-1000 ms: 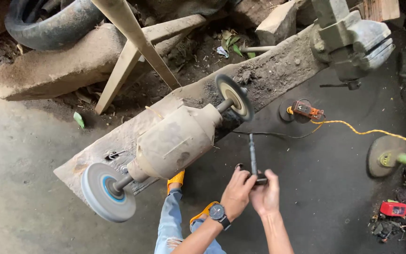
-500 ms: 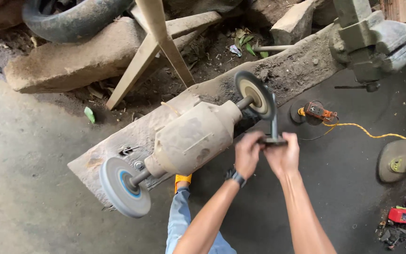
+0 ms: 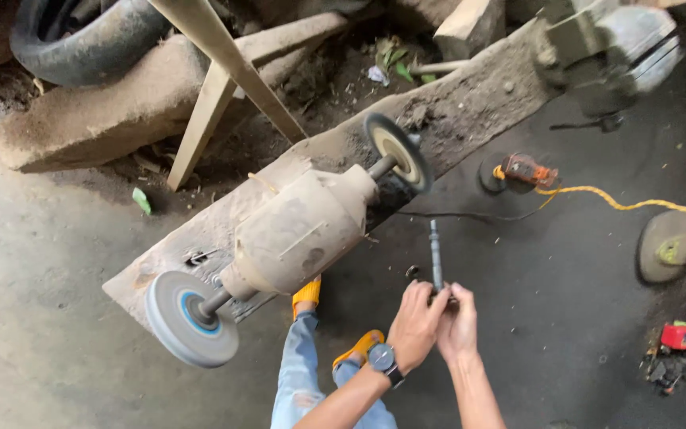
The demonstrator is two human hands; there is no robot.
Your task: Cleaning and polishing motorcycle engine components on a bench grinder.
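Below the dusty bench grinder (image 3: 299, 230), seen from the head camera, a slim grey metal rod (image 3: 436, 254) is held upright by both hands, which are brought close together around its lower end. The left hand (image 3: 416, 324), with a wristwatch (image 3: 383, 359) on its wrist, is closed on the base of the rod from the left; the right hand (image 3: 458, 322) is pressed to the same spot from the right, its fingers curled about the rod and a small dark part there that cannot be made out. The rod's upper end stands free, just below and to the right of the grinder's right-hand wheel (image 3: 398, 151), clear of it. The grinder is mounted on a rough concrete slab (image 3: 454, 111), with a grey wheel (image 3: 188, 318) at its near end. An orange power tool (image 3: 527, 171) with a yellow cable (image 3: 637, 205) lies on the dark floor beyond.

Judged from this grip, the work at the rod's base is best done with the rod kept steady in one hand while the other does the fine fingering, and with the free tip kept well away from the wheel.
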